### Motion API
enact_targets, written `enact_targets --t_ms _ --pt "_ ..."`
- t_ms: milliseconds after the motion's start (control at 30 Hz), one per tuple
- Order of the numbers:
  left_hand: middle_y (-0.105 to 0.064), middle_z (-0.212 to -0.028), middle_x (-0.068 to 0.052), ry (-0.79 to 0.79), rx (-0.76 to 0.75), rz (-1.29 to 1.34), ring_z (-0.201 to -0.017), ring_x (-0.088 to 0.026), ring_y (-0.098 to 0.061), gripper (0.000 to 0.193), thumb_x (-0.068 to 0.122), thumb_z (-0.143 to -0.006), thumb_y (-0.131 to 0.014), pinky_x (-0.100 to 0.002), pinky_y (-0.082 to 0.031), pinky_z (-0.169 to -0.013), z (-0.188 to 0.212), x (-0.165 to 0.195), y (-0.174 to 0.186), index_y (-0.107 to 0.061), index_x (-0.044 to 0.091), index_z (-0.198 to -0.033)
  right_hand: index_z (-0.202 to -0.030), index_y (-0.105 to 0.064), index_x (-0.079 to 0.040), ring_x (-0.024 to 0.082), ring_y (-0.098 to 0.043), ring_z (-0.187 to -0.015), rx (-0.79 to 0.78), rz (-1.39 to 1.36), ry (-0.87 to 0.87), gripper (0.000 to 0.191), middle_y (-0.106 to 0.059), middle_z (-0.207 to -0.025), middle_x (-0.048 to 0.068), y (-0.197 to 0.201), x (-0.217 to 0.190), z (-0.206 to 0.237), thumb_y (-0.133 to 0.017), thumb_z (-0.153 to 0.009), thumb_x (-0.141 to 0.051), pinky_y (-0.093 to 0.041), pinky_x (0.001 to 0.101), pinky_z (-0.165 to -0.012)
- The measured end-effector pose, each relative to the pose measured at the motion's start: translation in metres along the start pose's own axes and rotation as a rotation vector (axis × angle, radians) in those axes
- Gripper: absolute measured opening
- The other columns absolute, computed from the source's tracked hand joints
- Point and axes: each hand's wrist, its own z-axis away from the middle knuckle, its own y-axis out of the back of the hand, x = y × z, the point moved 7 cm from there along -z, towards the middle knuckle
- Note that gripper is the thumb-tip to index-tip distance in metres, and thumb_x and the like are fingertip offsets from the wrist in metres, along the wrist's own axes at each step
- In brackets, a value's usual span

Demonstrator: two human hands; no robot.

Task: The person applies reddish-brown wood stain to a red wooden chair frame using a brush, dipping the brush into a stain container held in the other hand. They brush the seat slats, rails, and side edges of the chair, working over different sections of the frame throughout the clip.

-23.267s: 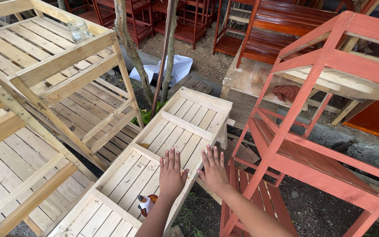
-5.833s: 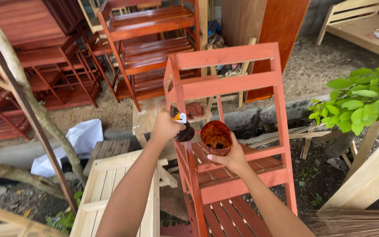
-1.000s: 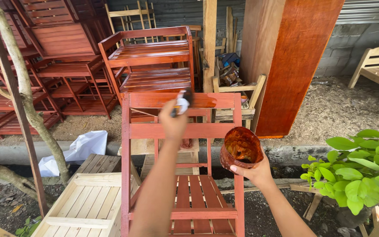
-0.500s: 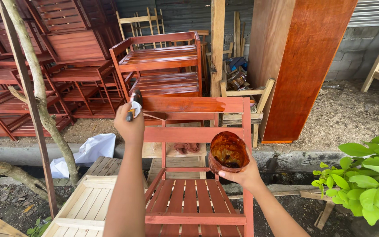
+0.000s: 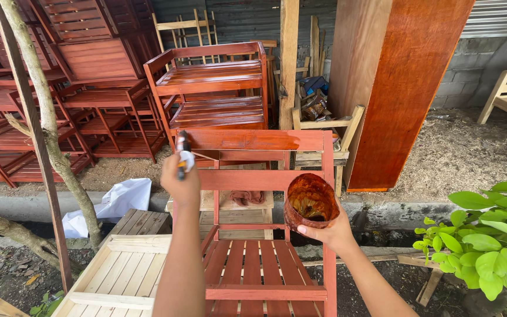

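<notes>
My left hand [image 5: 181,184] is raised and gripped around a paintbrush [image 5: 183,154], held at the left end of the top rail of a red-stained wooden rack [image 5: 265,141]. That rail looks wet and glossy. My right hand [image 5: 331,231] cups a stained brown container [image 5: 310,201] of reddish stain, held in front of the rack's right post. The rack's slatted lower shelf [image 5: 259,264] lies below both arms.
An unpainted slatted rack [image 5: 121,279] lies at lower left beside a thin tree trunk [image 5: 48,123]. Stacked red-stained racks [image 5: 212,88] fill the back and left. A tall stained board [image 5: 409,88] leans at the right. A green leafy plant [image 5: 488,240] is at lower right, and white plastic [image 5: 115,202] lies on the ground.
My left hand with the brush has travelled left along the top rail, from its middle to its left end. The cup in my right hand stayed near the right post.
</notes>
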Motion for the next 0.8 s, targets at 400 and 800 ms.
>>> enact_targets --t_ms 400,800 --pt "-0.069 -0.098 -0.012 -0.069 -0.046 0.197 -0.091 -0.025 -0.068 0.026 -0.011 -0.083 -0.071 -0.032 -0.054 -0.083 -0.009 0.008 -0.017 -0.067 0.0 -0.106 -0.144 -0.046 -0.007 0.024 -0.061 -0.128 0.005 0.028 -0.027 0.097 -0.063 -0.135 0.01 0.008 0.007 0.002 -0.095 -0.062 -0.018 -0.053 0.042 -0.107" --pt "-0.067 -0.1 -0.015 -0.087 -0.311 -0.001 -0.08 -0.032 -0.072 0.03 0.002 -0.077 -0.076 -0.043 -0.06 -0.073 0.085 0.124 -0.175 -0.07 0.009 -0.106 -0.144 -0.046 -0.006 0.024 -0.062 -0.127 0.161 0.194 -0.038 0.097 -0.064 -0.134 0.01 0.065 -0.001 0.02 -0.094 -0.061 -0.019 -0.053 0.0416 -0.107"
